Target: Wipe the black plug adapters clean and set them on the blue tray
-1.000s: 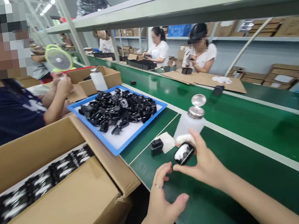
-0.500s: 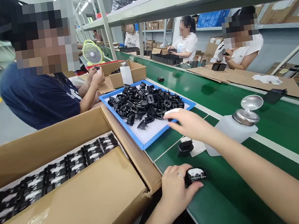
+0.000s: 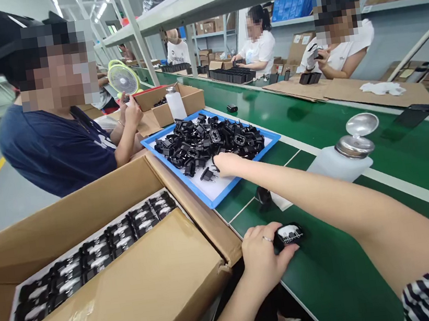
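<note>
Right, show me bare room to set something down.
Bare green surface shows between the black part in the left hand and the right forearm, and between the white bottle and flat cardboard. The blue tray is crowded with black plugs beside the right hand.

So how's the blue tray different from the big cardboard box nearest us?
The blue tray is shallow; the cardboard box has taller walls. The tray's black plugs lie jumbled, while the box's black-and-white parts sit in rows. Both hold many small things.
</note>
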Tool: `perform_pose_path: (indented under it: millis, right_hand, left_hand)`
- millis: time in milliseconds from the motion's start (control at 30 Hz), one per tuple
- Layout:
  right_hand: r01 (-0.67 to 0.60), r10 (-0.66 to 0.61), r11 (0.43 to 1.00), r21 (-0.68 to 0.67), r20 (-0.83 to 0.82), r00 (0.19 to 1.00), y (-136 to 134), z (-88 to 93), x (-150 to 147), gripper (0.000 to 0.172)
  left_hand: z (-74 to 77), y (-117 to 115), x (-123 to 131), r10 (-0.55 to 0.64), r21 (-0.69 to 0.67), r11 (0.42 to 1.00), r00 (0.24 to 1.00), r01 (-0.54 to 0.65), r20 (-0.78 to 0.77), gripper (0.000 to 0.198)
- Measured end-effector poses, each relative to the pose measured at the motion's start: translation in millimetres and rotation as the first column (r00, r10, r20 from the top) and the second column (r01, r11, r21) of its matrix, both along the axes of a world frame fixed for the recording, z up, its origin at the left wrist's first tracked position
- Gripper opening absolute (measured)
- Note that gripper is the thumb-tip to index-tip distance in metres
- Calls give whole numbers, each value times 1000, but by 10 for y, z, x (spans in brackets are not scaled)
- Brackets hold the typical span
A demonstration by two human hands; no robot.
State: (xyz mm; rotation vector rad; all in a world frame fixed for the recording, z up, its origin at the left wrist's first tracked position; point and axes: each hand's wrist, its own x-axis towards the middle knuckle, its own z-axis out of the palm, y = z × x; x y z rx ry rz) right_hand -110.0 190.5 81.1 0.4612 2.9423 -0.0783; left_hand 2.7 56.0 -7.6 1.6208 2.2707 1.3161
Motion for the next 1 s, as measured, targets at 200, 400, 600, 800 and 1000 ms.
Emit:
perform_pose_path:
  millis: [200,400,600,800,1000]
  right_hand:
    - [-52,45,998,-33,-174,984,34,309,255,29]
    - [-181,1,947,-266,-561,828,-133,347,1365,19]
    - [-29,-164,951,-307,-583,796,-221,-201,2138,16]
    - [-139,-4,973,-186,-609,793,-243,-266,2200,13]
    - [-122,-11,967,-223,-517,856,-246,-284,2185,17]
  left_hand:
    - [14,-10,-20,-26,8,1000,1000,26,3,31]
    - [84,-48,-65,-87,-15,996,981,91,174,41]
    - [122,-80,-103,-143,68,990,927,128,347,43]
    - [125,-84,-79,-112,51,994,942,101,316,41]
    - [131,-93,-86,-119,35,993,961,113,249,39]
